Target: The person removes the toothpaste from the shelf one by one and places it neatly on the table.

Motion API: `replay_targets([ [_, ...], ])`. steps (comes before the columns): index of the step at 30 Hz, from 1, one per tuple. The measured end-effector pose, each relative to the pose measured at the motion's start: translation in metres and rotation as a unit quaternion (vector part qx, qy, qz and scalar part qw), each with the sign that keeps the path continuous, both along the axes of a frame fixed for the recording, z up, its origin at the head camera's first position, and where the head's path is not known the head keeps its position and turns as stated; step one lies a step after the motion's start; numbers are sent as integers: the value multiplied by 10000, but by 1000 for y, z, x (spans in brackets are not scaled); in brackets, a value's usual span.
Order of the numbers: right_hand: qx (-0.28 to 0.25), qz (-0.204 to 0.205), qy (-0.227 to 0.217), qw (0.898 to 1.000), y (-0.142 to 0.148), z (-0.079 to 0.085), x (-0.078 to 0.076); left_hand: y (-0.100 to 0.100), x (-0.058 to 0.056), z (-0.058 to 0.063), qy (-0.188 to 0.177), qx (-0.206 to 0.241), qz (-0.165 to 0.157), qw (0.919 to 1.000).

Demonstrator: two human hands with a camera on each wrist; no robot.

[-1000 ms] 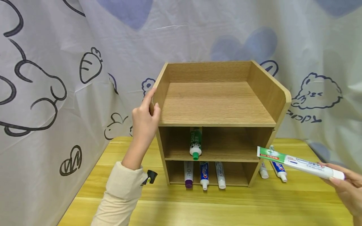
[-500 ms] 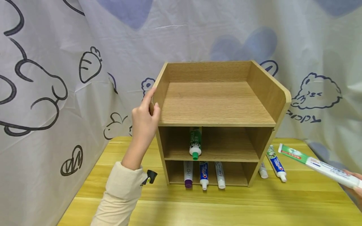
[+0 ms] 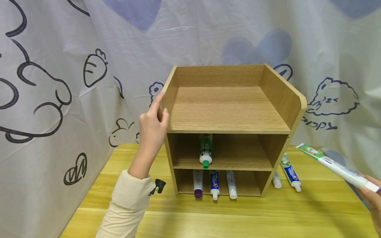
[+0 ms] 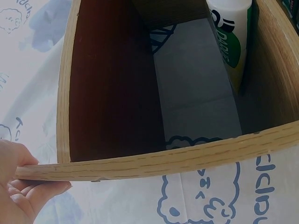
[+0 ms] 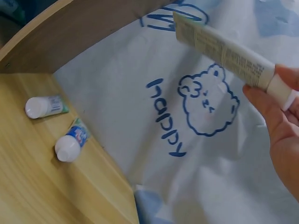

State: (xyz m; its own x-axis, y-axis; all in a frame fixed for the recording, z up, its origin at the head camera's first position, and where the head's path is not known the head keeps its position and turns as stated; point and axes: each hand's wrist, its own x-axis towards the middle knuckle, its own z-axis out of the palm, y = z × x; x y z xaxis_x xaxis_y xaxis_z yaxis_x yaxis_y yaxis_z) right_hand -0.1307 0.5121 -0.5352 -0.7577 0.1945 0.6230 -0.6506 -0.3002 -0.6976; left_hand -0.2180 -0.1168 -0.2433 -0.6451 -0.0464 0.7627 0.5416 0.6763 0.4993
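My left hand (image 3: 153, 127) grips the left side panel of a small wooden shelf (image 3: 229, 109); in the left wrist view its thumb and fingers (image 4: 44, 191) pinch the panel's edge. Off to the right, my right hand (image 3: 372, 195) holds a white and green toothpaste tube (image 3: 339, 169) near its cap, raised above the table with the flat end pointing up and left. A green toothpaste tube (image 3: 206, 147) lies in the middle compartment, cap forward. Below it lie a purple-capped tube (image 3: 198, 181), a blue tube (image 3: 214, 181) and a white tube (image 3: 231, 183).
Right of the shelf, a blue toothpaste tube (image 3: 290, 173) and a shorter-looking white tube (image 3: 276, 180) lie on the wooden table (image 3: 253, 218). A printed cloth (image 3: 208, 39) hangs behind and at the sides.
My right hand has carried its toothpaste tube rightward, away from the shelf, and the tube's flat end now points more upward. The left hand stays in place on the shelf.
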Motion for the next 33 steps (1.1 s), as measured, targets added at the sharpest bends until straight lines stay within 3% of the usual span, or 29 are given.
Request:
replay_targets([
  [2,267,-443,19,9987,13,-16,-8,0,0,0,-13,5,-12,10000],
  [8,-310,-869,51,9957,-2,-16,-17,0,0,1,-56,-12,-17,10000],
  [11,-504,-1277,-137,9904,-7,-18,-21,0,1,1,-59,-4,-4,10000],
  [13,-839,-1405,-197,9863,-25,-5,-19,0,1,1,-29,-2,3,10000],
  [15,-1196,-1626,-408,9786,-49,17,-14,0,0,0,2,-17,7,10000],
  [18,-1673,-1698,-422,9703,-70,34,-12,0,0,0,49,-47,-12,10000],
  [20,-1802,-1906,-478,9638,-67,29,-17,0,0,0,50,-60,-20,10000],
  [22,-1773,-2129,-522,9594,-53,13,-26,0,-1,-1,43,-61,-36,10000],
  [26,-1715,-2667,-915,9440,-35,-4,-37,0,-1,-1,8,-51,-56,10000],
  [33,-1910,-3306,-1333,9146,-48,7,-45,0,0,0,-15,-28,-25,10000],
])
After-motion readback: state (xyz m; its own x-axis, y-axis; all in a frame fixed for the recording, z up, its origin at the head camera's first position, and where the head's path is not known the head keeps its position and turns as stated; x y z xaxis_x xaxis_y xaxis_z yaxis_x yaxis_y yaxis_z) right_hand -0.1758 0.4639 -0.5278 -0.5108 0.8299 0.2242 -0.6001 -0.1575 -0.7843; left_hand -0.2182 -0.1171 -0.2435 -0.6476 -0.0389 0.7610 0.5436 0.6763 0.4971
